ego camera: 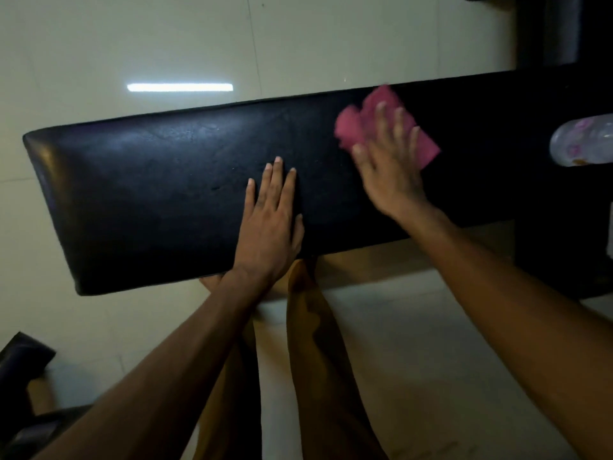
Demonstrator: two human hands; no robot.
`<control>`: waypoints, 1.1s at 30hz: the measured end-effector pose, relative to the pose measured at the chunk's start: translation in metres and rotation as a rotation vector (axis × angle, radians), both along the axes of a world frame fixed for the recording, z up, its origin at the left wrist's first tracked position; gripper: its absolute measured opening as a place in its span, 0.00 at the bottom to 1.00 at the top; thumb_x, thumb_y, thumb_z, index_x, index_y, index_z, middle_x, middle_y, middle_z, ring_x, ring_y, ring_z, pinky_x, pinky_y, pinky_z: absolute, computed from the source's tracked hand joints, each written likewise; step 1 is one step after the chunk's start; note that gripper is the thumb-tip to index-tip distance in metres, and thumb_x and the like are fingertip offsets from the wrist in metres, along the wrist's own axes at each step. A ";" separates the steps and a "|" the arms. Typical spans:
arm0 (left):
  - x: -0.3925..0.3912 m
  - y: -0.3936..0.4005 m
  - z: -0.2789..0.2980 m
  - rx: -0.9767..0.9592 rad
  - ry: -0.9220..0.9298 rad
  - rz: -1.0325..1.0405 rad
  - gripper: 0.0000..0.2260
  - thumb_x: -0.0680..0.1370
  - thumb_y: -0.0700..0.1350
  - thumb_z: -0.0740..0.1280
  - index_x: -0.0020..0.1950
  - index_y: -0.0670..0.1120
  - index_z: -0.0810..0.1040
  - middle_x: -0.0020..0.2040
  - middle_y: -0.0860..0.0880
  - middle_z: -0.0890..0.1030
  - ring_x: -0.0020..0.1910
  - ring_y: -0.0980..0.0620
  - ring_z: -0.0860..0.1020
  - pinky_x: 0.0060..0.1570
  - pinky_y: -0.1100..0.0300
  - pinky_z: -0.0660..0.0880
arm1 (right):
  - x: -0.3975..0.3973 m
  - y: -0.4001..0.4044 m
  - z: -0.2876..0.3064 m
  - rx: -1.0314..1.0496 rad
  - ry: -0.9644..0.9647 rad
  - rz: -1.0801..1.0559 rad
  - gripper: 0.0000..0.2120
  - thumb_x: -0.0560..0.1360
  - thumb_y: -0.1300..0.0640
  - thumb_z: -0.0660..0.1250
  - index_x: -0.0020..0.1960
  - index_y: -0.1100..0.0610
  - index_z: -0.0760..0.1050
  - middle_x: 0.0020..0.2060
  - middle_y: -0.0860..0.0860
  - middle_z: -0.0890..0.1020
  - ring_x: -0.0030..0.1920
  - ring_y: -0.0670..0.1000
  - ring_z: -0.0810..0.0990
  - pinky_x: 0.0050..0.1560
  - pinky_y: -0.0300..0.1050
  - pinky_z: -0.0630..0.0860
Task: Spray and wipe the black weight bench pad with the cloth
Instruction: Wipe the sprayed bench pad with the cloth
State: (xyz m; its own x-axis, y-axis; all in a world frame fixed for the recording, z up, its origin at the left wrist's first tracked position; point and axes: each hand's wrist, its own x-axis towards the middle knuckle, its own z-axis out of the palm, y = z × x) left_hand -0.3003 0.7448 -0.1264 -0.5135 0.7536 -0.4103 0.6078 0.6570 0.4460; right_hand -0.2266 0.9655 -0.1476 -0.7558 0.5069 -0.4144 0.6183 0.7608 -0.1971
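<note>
The black weight bench pad point(159, 194) stretches across the view from left to right. My left hand point(270, 220) lies flat on the pad near its middle, fingers straight and together. My right hand point(389, 164) presses a pink cloth point(360, 117) onto the pad's right part with spread fingers; the hand and cloth are motion-blurred. A clear plastic spray bottle point(582, 142) lies on the pad at the far right edge of the view, partly cut off.
Pale glossy floor tiles point(166, 44) lie beyond and below the bench, with a light strip reflected in them. My legs stand under the bench's near edge. A dark padded piece of equipment point(23, 360) sits at the lower left. Dark gear fills the upper right corner.
</note>
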 end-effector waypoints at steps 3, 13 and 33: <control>0.003 0.011 0.001 -0.042 0.013 -0.011 0.31 0.84 0.49 0.56 0.82 0.43 0.47 0.82 0.42 0.44 0.82 0.45 0.43 0.79 0.43 0.43 | 0.005 0.007 0.005 -0.051 -0.044 0.311 0.29 0.82 0.39 0.41 0.82 0.46 0.50 0.82 0.54 0.48 0.81 0.59 0.43 0.78 0.62 0.39; 0.007 0.019 0.005 -0.053 -0.008 0.061 0.31 0.84 0.49 0.58 0.82 0.44 0.47 0.82 0.44 0.45 0.81 0.48 0.43 0.80 0.45 0.41 | -0.012 0.041 -0.002 0.046 0.000 -0.299 0.28 0.84 0.42 0.44 0.82 0.48 0.46 0.82 0.54 0.46 0.81 0.57 0.43 0.79 0.61 0.42; 0.022 0.026 -0.002 -0.086 0.024 0.107 0.32 0.84 0.50 0.58 0.82 0.43 0.45 0.82 0.43 0.43 0.81 0.46 0.40 0.79 0.43 0.40 | 0.079 0.020 -0.005 0.147 0.067 -0.471 0.27 0.84 0.43 0.46 0.82 0.47 0.51 0.81 0.58 0.52 0.80 0.62 0.48 0.79 0.62 0.45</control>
State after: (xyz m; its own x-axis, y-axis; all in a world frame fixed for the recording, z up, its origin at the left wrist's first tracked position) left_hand -0.2783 0.7710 -0.1288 -0.5998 0.6563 -0.4577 0.5419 0.7540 0.3712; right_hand -0.1481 0.9855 -0.1524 -0.4535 0.8490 -0.2711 0.8910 0.4248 -0.1601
